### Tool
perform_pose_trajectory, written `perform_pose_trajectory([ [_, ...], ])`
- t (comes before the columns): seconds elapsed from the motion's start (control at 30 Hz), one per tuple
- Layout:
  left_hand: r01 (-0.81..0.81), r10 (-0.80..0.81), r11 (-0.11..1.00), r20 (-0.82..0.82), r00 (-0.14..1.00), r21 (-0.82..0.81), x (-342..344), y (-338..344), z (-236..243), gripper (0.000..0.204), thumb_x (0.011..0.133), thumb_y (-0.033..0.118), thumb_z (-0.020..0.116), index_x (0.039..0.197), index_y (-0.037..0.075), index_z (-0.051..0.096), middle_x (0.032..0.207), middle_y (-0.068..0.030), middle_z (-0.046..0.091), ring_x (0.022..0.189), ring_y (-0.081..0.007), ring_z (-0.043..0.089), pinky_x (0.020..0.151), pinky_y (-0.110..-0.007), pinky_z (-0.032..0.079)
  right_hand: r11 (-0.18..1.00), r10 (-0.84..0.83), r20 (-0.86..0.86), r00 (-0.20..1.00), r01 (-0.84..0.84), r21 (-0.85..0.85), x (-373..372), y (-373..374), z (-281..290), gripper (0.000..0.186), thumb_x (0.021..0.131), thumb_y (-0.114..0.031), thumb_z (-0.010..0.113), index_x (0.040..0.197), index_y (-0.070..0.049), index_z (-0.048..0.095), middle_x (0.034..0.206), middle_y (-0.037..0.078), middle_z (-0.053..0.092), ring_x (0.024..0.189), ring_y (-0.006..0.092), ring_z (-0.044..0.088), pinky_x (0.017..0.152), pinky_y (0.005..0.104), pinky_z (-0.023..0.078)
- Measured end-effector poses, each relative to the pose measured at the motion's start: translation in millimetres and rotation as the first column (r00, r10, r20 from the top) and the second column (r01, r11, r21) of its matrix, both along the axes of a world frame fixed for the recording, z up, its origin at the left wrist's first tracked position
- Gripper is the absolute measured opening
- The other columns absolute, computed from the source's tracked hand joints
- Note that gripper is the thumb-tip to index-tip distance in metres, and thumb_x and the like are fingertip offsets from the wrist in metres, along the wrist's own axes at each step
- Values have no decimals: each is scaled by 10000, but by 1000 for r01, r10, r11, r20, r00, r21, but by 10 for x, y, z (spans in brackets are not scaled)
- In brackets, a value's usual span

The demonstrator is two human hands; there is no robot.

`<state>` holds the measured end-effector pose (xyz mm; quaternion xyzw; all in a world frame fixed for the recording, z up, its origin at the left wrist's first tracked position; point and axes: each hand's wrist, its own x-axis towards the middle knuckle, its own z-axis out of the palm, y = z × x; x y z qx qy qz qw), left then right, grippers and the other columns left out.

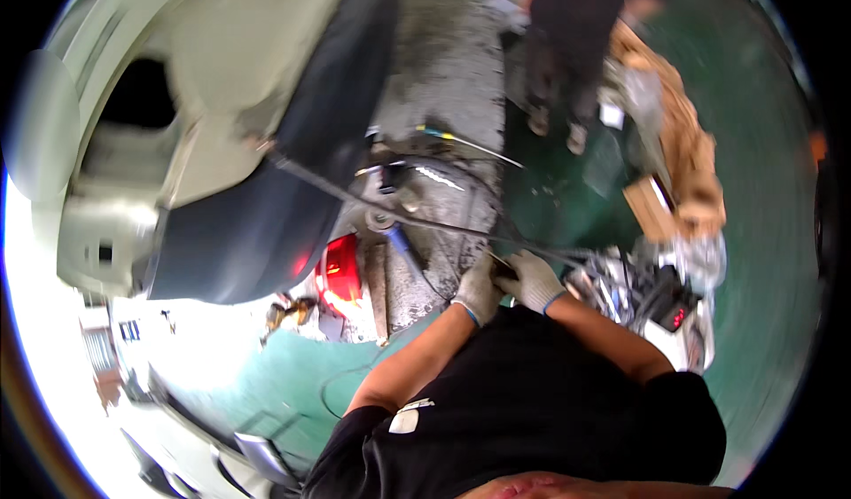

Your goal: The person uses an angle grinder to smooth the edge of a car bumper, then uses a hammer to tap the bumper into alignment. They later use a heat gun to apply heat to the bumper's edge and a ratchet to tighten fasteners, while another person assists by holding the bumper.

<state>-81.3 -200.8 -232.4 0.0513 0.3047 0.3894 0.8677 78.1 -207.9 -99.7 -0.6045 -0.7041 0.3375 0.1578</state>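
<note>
Both my hands wear whitish gloves with blue cuffs and meet close in front of my body. My left hand [479,290] is closed, its fingers bent toward the right. Beside it, my right hand [534,281] is closed too. A small dark object [504,270] shows between them; its kind is too blurred to make out. Just beyond the hands a long dark cable [417,221] stretches from the vehicle body to the right. Left of my left hand lies a blue-handled power tool [401,244] with a round head, resembling an angle grinder.
A pale vehicle body with a dark bumper [266,202] fills the left. Near it lie a red tail light [339,273] and a yellow drill-like tool [288,313]. A screwdriver [470,147] rests farther off. Another person [572,47] stands ahead; cardboard [687,162] and a parts pile [620,291] are right.
</note>
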Motion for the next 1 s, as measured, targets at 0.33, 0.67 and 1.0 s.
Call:
perform_pose_trajectory([
  [0.33,562,-575,818,-175,799,-122,1511,-334,1088,643,1048,596,432,1365,50,550,1422,-175,571,1337,-332,537,1137,-508,417,803,-590,-169,789,595,-28,1268,-1113,-288,304,810,-285,688,981,-35,661,967,192,651,949,400,657,824,503,525],
  [0.67,857,-630,506,-638,443,95,1720,-320,631,444,1068,311,489,1423,44,479,1411,-134,570,1295,-288,563,1119,-423,453,-131,-873,-471,-127,991,-24,4056,-4206,-1919,498,940,1,543,1434,16,485,1315,176,616,1127,336,626,1053,416,501],
  [1.0,830,643,554,-668,-376,65,82,976,2200,561,944,399,649,1373,47,568,1319,-243,614,1264,-408,564,1079,-465,468,394,-809,565,163,863,315,4950,-5060,-1304,476,1059,-406,529,1370,-68,655,1382,163,650,1235,362,621,1050,440,489],
])
